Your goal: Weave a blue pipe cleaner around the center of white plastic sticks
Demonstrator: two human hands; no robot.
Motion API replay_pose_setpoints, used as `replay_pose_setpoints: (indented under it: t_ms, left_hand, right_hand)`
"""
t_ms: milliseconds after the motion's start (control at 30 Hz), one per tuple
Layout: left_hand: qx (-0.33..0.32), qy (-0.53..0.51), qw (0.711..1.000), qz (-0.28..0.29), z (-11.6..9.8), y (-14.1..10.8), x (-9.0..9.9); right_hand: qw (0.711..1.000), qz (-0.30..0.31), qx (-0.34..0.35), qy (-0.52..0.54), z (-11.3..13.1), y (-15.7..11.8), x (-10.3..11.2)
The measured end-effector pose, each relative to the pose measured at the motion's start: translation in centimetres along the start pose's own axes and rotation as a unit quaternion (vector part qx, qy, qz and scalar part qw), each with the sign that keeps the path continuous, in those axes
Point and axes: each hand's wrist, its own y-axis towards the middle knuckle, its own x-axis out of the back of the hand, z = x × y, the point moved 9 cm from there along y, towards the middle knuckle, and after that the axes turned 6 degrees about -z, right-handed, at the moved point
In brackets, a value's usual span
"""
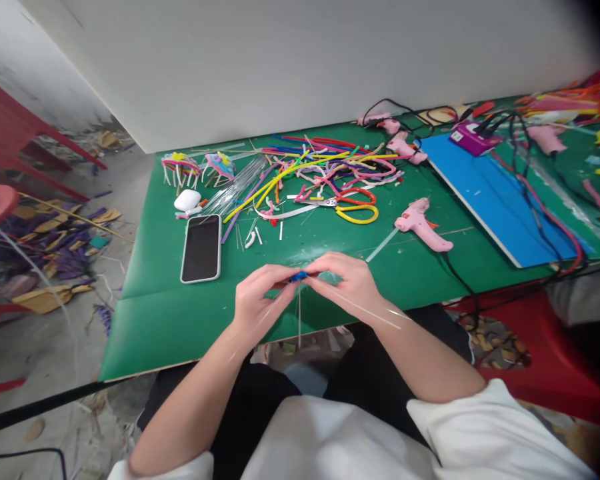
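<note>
Close to the table's front edge, a small blue piece of pipe cleaner (299,275) is pinched between the fingertips of both hands. My left hand (261,293) grips it from the left, and my right hand (349,283) from the right. Thin clear strands (300,317) run down from the blue piece and out across both wrists. Fingers cover part of it, so its exact shape is hidden. Beyond my right hand lies a pink glue gun (423,225) with a clear glue stick (383,245) at its end.
A phone (201,249) and white earbud case (187,200) lie at left, near two colourful pipe-cleaner pieces (181,165). Scissors (355,203) rest beside heaped pipe cleaners (325,163) and clear strips (240,183). A blue board (485,200), cables and a purple power block (475,138) occupy the right.
</note>
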Motion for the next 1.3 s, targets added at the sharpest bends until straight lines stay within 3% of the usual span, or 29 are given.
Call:
replay_pose_setpoints:
  t_ms: [300,467,600,767,933,1133,1233,1300]
  left_hand:
    - [-0.122,0.038,0.992,-0.004,-2.6,-0.4,0.0]
    - [-0.206,0.096,0.973,-0.036,-4.3,-1.5,1.6]
    - [-0.266,0.145,0.952,-0.052,-5.3,-3.0,3.5]
    - [-0.35,0.2,0.914,-0.04,-7.0,-3.8,4.0]
    - [-0.4,0.222,0.888,-0.044,-8.4,-3.6,4.1]
    - [-0.371,0.208,0.901,-0.082,-7.5,-4.0,5.2]
    - [-0.277,0.163,0.933,-0.164,-6.0,-3.0,6.5]
    - [-0.178,0.1,0.951,-0.233,-4.4,-1.9,7.6]
  right_hand:
    - [0.995,-0.002,0.094,-0.04,2.8,-0.4,0.8]
    - [0.988,0.046,0.128,-0.071,3.3,-0.3,1.4]
    - [0.986,0.003,0.091,-0.141,1.1,0.8,4.2]
    - [0.99,-0.052,0.031,-0.124,-0.8,1.5,7.8]
    - [0.995,-0.049,0.015,-0.088,-0.8,1.6,8.1]
    - [0.992,-0.027,-0.056,-0.107,-2.8,2.2,7.0]
    - [0.987,-0.011,-0.11,-0.116,-5.0,3.3,6.6]
    - [0.981,-0.001,-0.145,-0.126,-7.1,4.4,6.7]
